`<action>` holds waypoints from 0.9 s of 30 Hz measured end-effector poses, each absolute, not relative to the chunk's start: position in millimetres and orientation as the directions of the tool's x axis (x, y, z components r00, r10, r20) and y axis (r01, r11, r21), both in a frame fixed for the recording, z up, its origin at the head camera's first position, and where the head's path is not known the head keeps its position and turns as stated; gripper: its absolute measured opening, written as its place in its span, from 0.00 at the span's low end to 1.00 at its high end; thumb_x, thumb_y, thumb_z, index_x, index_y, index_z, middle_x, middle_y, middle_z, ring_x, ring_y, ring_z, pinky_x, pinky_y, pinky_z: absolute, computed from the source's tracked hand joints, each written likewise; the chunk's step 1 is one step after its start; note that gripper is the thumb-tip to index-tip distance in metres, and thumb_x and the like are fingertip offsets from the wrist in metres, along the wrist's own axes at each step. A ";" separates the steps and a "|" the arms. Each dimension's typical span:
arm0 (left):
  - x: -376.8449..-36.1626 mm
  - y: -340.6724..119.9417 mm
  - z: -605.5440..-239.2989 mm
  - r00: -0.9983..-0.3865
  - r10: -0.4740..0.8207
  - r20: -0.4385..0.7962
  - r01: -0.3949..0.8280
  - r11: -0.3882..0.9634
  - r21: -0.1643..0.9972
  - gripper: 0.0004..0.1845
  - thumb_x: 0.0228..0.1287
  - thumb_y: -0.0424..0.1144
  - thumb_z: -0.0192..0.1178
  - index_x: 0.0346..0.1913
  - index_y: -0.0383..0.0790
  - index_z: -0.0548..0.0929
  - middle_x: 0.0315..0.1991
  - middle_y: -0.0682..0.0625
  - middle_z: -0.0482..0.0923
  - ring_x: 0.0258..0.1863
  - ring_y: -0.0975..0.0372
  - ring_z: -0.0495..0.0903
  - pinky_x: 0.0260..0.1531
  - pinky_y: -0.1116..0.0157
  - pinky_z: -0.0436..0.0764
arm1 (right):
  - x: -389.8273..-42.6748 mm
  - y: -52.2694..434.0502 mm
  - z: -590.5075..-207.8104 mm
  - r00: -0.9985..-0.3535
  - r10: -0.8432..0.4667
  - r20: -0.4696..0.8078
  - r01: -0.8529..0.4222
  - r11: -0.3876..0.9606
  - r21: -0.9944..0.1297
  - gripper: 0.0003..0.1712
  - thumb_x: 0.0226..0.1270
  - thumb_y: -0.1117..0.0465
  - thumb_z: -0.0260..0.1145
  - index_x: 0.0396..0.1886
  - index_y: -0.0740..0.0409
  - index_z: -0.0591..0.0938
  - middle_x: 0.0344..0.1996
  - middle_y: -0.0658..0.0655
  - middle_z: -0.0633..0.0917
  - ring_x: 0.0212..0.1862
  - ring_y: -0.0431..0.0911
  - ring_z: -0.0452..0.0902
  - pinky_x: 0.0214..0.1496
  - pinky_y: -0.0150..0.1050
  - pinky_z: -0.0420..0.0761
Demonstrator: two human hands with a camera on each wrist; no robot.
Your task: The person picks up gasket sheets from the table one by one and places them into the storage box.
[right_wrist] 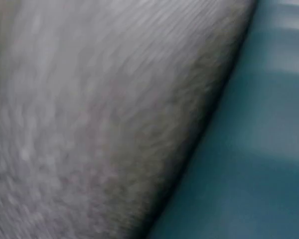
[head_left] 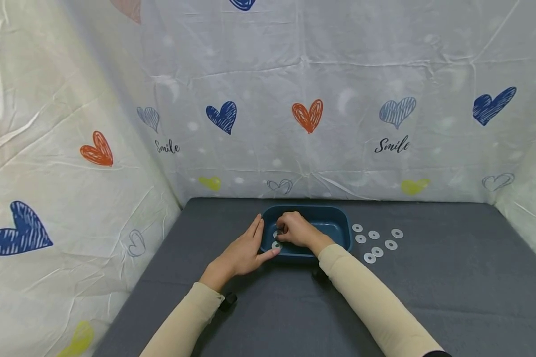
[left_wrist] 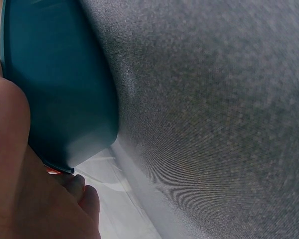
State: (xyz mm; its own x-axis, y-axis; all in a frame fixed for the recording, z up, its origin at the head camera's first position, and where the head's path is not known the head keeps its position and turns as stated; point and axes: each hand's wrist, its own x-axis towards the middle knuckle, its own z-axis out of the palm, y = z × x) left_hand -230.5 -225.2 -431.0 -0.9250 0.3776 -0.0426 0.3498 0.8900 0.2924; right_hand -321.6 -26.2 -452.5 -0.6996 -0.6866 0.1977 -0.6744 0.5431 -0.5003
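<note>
Left hand (head_left: 243, 253), fingers straight, steadies the blue tray (head_left: 335, 225) on the bench (head_left: 429, 297). Right hand (head_left: 295, 229) pinches a white washer (head_left: 277, 234) inside it. Judged step: loading washers; six loose washers (head_left: 377, 242) remain beside the tray.

This is looking like a makeshift recording booth rather than a lived-in room. A creased white plastic sheet printed with coloured hearts and the word "Smile" (head_left: 392, 145) is hanging as walls on three sides, and it is enclosing a worktop covered in plain dark grey fabric (head_left: 451, 277), as in a staged setup.
</note>
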 end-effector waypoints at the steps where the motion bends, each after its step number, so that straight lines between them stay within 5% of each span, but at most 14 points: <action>1: -231.3 -224.9 -431.7 -0.925 0.377 -0.044 0.350 0.892 0.288 0.57 0.71 0.73 0.45 0.81 0.30 0.43 0.83 0.39 0.34 0.80 0.46 0.51 0.72 0.49 0.64 | -321.0 -25.0 -451.6 -0.707 -0.680 0.194 -0.665 0.547 -0.508 0.17 0.65 0.64 0.75 0.51 0.66 0.86 0.43 0.59 0.86 0.39 0.46 0.83 0.43 0.38 0.84; 27: -232.6 -224.3 -434.6 -0.930 0.365 -0.044 0.340 0.900 0.274 0.57 0.70 0.75 0.45 0.82 0.31 0.44 0.84 0.41 0.34 0.80 0.47 0.51 0.73 0.48 0.63 | -274.1 44.7 -401.9 -0.734 -0.659 0.163 -0.637 0.586 -0.501 0.25 0.68 0.53 0.74 0.60 0.60 0.84 0.54 0.60 0.83 0.50 0.53 0.83 0.49 0.45 0.84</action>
State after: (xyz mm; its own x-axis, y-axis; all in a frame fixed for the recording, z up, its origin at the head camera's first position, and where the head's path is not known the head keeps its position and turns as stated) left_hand -232.6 -224.3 -434.6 -0.9300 0.3650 -0.0443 0.3400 0.8995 0.2744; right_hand -274.1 44.7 -401.9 -0.7340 -0.6592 0.1634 -0.6375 0.5857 -0.5006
